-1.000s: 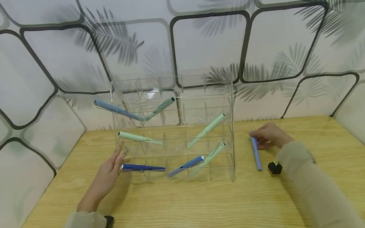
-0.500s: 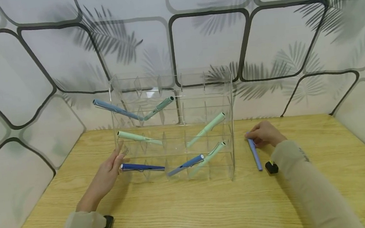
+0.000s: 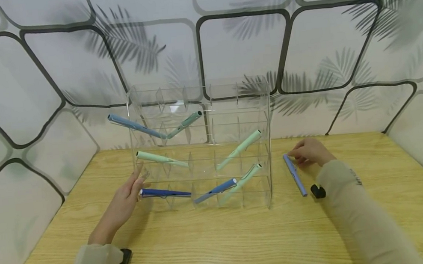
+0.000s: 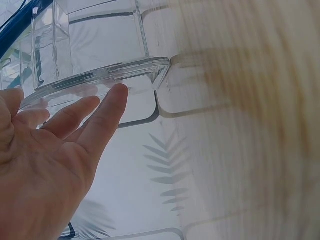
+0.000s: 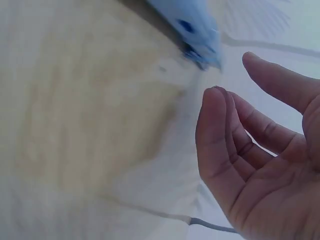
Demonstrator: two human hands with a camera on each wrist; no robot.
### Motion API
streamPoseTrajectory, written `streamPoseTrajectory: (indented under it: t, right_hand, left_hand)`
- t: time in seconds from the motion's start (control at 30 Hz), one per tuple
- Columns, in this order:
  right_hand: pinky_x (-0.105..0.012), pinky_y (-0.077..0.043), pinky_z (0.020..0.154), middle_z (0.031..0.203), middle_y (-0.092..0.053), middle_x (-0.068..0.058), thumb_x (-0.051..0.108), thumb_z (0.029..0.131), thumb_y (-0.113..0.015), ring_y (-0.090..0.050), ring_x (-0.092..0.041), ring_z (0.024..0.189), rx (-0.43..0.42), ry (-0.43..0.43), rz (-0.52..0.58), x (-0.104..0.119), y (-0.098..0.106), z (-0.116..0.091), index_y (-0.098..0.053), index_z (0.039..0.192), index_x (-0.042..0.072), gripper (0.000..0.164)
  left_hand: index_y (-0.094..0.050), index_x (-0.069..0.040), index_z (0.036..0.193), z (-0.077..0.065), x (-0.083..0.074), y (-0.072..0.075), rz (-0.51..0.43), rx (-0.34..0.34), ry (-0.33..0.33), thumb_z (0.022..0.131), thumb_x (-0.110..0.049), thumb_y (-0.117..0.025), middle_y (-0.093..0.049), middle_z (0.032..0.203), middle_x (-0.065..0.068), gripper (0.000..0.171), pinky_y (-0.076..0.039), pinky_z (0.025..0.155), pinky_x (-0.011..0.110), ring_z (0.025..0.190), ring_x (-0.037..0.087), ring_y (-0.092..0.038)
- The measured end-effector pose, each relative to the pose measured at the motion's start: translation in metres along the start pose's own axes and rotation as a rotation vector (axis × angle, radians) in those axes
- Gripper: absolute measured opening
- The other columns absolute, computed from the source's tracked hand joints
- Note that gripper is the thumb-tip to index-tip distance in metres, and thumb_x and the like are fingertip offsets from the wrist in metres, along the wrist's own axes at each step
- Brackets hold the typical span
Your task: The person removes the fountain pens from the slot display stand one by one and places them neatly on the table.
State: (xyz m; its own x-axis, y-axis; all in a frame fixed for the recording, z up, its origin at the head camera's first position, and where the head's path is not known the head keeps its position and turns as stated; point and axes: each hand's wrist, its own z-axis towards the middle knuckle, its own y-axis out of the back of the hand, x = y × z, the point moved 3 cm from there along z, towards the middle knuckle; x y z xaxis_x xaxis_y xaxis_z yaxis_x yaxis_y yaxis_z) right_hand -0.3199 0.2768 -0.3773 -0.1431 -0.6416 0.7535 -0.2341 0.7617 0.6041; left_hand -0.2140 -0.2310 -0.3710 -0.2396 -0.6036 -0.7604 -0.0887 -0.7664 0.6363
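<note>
A clear acrylic rack [image 3: 204, 173] stands upright on the table with several capped pens lying tilted in its compartments. At its left side is my left hand [image 3: 123, 201]; in the left wrist view its fairly straight fingers [image 4: 107, 117] lie against the clear side panel [image 4: 105, 72]. Right of the rack, a periwinkle-blue pen [image 3: 295, 175] lies on the table. Beside that pen's far end is my right hand [image 3: 311, 151]. The right wrist view shows a gap between thumb and fingers [image 5: 212, 135], with the pen [image 5: 187, 22] apart from them.
Two pale green pens [image 3: 162, 159] [image 3: 239, 149] lie in the middle tier, a dark blue pen [image 3: 166, 193] at lower left. A steel-blue pen [image 3: 136, 127] sticks out past the rack's left side. Behind the wooden table [image 3: 208, 244] stands a patterned backdrop [image 3: 246, 55].
My right hand has let go of the periwinkle-blue pen and shifted slightly right. The pen turned, its far end swinging left and its near end right. The left hand stays put.
</note>
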Motion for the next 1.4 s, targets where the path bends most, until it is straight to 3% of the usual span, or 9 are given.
streamPoseTrajectory:
  t: [0.3,0.6,0.83,0.93,1.13,1.4]
  right_hand:
    - [-0.034,-0.058,0.077,0.101,-0.065,-0.014,0.017,0.102,-0.063,-0.065,-0.016,0.080,-0.006,0.021,0.167,0.019,0.027,-0.013,-0.051,0.131,-0.018,0.047]
    - [-0.036,-0.056,0.086,0.109,-0.065,-0.009,0.025,0.104,-0.062,-0.068,-0.013,0.087,-0.004,0.043,0.252,0.036,0.042,-0.026,-0.044,0.140,-0.013,0.055]
    - [-0.034,-0.056,0.086,0.099,-0.070,0.006,0.022,0.105,-0.060,-0.070,-0.012,0.091,-0.025,0.093,0.348,0.056,0.052,-0.036,-0.041,0.144,-0.012,0.054]
    - [-0.032,-0.056,0.084,0.096,-0.071,0.009,0.022,0.104,-0.061,-0.070,-0.011,0.090,-0.022,0.135,0.394,0.065,0.055,-0.041,-0.047,0.138,-0.006,0.047]
    - [-0.031,-0.058,0.078,0.095,-0.075,0.005,0.018,0.103,-0.063,-0.071,-0.013,0.087,-0.010,0.220,0.507,0.080,0.056,-0.049,-0.063,0.114,0.008,0.015]
    - [-0.032,-0.058,0.078,0.102,-0.074,0.001,0.020,0.100,-0.067,-0.070,-0.017,0.091,-0.039,0.328,0.525,0.105,0.051,-0.068,-0.070,0.111,0.010,0.015]
  left_hand:
    - [-0.009,-0.006,0.163,0.000,-0.001,0.001,0.006,-0.002,-0.002,0.115,-0.029,-0.028,-0.056,0.134,0.036,0.058,-0.040,0.070,0.042,0.074,0.026,-0.044]
    - [-0.009,-0.005,0.163,0.000,-0.001,-0.001,-0.001,-0.005,-0.014,0.115,-0.028,-0.028,-0.056,0.133,0.037,0.057,-0.039,0.071,0.043,0.073,0.025,-0.042]
    - [-0.009,-0.005,0.163,0.000,-0.001,0.000,0.003,-0.002,-0.004,0.115,-0.028,-0.027,-0.054,0.136,0.036,0.057,-0.040,0.073,0.043,0.074,0.025,-0.043]
    - [-0.010,-0.003,0.163,0.000,-0.001,-0.001,0.007,-0.001,0.003,0.115,-0.028,-0.028,-0.056,0.134,0.036,0.057,-0.040,0.071,0.042,0.074,0.025,-0.044]
    - [-0.010,-0.004,0.163,0.000,-0.001,0.000,0.007,-0.005,0.009,0.114,-0.028,-0.029,-0.057,0.133,0.036,0.057,-0.039,0.069,0.040,0.075,0.025,-0.044]
    - [-0.010,-0.003,0.163,0.000,0.000,0.000,0.005,-0.004,0.011,0.114,-0.029,-0.029,-0.057,0.133,0.036,0.057,-0.040,0.068,0.040,0.074,0.025,-0.044]
